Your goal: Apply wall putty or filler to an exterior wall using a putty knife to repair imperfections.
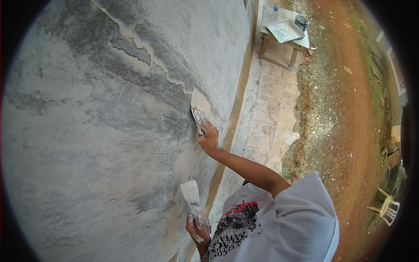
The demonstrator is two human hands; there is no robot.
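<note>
My right hand (209, 136) grips a putty knife (200, 105) whose wide pale blade lies against the grey plastered wall (96, 174). The blade's tip is at the lower end of a ragged, raised edge of peeling coating (144, 46). White paste smears the handle end and my fingers. Lower down, my left hand (198, 228) is closed around a second putty knife (190, 192), its blade coated in white paste and held out in front of the wall. White paste also covers the left fingers. Both handles are mostly hidden by the hands.
A wooden table (279, 54) stands along the wall ahead, bearing a flat tray (284, 30), a dark bucket (301, 22) and a plastic bottle (275, 9). A paved strip (266, 118) follows the wall's foot. Beyond lies a reddish dirt path (353, 131) and a pale chair (386, 207).
</note>
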